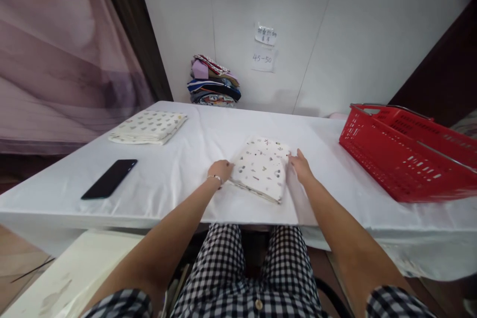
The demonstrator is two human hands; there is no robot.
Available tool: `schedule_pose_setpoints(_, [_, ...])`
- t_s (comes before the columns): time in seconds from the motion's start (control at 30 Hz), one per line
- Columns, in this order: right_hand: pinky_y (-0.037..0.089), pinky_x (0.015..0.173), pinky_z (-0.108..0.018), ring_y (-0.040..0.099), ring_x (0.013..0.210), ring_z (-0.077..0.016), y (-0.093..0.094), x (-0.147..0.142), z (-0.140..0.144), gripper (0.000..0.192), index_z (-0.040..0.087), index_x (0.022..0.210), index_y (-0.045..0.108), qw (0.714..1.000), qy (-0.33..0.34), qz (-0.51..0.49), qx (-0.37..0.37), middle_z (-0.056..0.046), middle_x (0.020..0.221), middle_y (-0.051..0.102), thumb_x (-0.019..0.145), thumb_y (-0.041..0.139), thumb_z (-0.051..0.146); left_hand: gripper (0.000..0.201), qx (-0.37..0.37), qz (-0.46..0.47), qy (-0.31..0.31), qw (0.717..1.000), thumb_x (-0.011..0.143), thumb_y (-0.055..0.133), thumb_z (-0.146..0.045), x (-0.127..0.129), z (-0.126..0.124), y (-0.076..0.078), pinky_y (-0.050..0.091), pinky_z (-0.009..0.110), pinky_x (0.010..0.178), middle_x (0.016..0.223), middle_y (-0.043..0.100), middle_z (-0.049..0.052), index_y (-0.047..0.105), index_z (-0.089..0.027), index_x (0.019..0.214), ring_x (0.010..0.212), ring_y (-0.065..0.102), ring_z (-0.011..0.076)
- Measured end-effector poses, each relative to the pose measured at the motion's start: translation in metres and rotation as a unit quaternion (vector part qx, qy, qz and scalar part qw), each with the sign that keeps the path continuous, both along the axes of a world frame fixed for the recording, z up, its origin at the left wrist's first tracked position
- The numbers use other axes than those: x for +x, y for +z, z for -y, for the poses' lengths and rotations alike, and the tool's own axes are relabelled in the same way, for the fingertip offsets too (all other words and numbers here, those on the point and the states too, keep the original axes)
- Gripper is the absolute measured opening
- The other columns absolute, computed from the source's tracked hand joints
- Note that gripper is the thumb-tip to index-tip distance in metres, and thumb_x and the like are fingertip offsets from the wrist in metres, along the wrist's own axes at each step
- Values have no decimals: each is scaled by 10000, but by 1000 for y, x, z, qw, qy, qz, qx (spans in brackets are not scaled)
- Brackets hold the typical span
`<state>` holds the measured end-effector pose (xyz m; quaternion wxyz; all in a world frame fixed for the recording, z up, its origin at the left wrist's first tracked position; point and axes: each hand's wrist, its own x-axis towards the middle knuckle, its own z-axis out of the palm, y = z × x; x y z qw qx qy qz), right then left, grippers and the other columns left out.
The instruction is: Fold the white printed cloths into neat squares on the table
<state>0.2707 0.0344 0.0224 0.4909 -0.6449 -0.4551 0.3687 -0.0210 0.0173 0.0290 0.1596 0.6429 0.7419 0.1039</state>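
Note:
A folded white cloth (261, 166) with a small scattered print lies on the white-covered table in front of me. My left hand (221, 171), with a bracelet at the wrist, is closed at the cloth's left edge, pinching it. At the opposite edge, my right hand (301, 166) grips the cloth's side between thumb and fingers, one finger sticking up. Farther left rests a second folded cloth (151, 126), cream with a grey print, touched by neither hand.
A black phone (110, 179) lies at the table's left. The red plastic basket (406, 159) stands on the right. Several folded fabrics (214, 84) are stacked by the wall behind the table (179, 198). Paper notes (264, 58) hang on the wall.

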Motion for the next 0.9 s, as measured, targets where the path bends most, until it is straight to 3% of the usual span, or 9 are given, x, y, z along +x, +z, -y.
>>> schedule_pose_setpoints(0.1, [207, 1114, -379, 231, 1354, -238, 5, -20, 7, 596, 181, 1326, 424, 971, 99, 215, 19, -78, 1450, 315, 777, 534, 385, 353, -2, 65, 16, 998, 817, 443, -461, -1, 20, -5, 454, 282, 750, 1002, 683, 38, 638, -240, 1011, 925, 610, 211])
schedule_pose_setpoints(0.23, [200, 1084, -458, 308, 1310, -261, -1, -63, 54, 474, 207, 1256, 492, 865, 289, 406, 55, -88, 1377, 427, 860, 413, 457, 343, 24, 70, 25, 997, 845, 404, -449, 3, 31, -8, 445, 291, 767, 1016, 676, 43, 637, -232, 973, 926, 608, 209])
schedule_pose_setpoints(0.3, [170, 1082, -486, 259, 1333, -272, -7, -76, 79, 493, 181, 1283, 467, 825, 311, 466, 76, -108, 1414, 374, 887, 375, 460, 331, 32, 62, 17, 997, 854, 398, -429, 4, 31, -8, 441, 294, 777, 1024, 671, 54, 638, -225, 955, 936, 606, 212])
schedule_pose_setpoints(0.37, [173, 1086, -474, 238, 1344, -268, -12, -79, 101, 517, 157, 1326, 421, 806, 312, 494, 95, -118, 1437, 335, 898, 367, 443, 325, 23, 68, 12, 997, 851, 404, -431, 4, 30, -7, 443, 296, 771, 1020, 672, 54, 636, -227, 954, 933, 607, 216])
schedule_pose_setpoints(0.53, [214, 1092, -438, 258, 1339, -251, -19, -69, 135, 541, 141, 1371, 365, 797, 307, 498, 150, -105, 1448, 316, 874, 433, 343, 331, 0, 84, 13, 996, 844, 399, -435, 1, 25, -4, 448, 307, 751, 997, 675, 64, 633, -226, 951, 918, 610, 231])
schedule_pose_setpoints(0.63, [221, 1095, -444, 284, 1330, -233, -21, -58, 137, 515, 163, 1360, 387, 808, 311, 473, 166, -87, 1429, 358, 878, 421, 341, 337, 4, 75, 14, 997, 848, 384, -422, 3, 25, -3, 447, 319, 753, 1007, 670, 80, 632, -216, 945, 929, 608, 244])
schedule_pose_setpoints(0.7, [233, 1088, -461, 298, 1325, -238, -22, -47, 126, 493, 176, 1334, 427, 839, 267, 448, 153, -89, 1408, 390, 884, 401, 376, 333, 6, 71, 16, 997, 849, 381, -408, 7, 30, -4, 446, 322, 754, 1019, 668, 86, 628, -209, 947, 934, 609, 246])
schedule_pose_setpoints(0.8, [275, 1074, -448, 289, 1329, -261, -18, -27, 96, 519, 161, 1314, 454, 894, 155, 414, 77, -105, 1417, 371, 866, 407, 419, 318, -9, 74, 2, 997, 835, 407, -409, 14, 44, -6, 448, 309, 736, 968, 681, 87, 630, -195, 909, 914, 618, 237])
schedule_pose_setpoints(0.9, [256, 1087, -419, 234, 1350, -273, -7, -15, 65, 548, 128, 1327, 431, 895, 113, 432, 13, -117, 1442, 321, 853, 422, 404, 308, -53, 104, -52, 992, 796, 465, -458, 19, 56, -9, 447, 290, 694, 835, 696, 63, 635, -200, 805, 841, 632, 222])
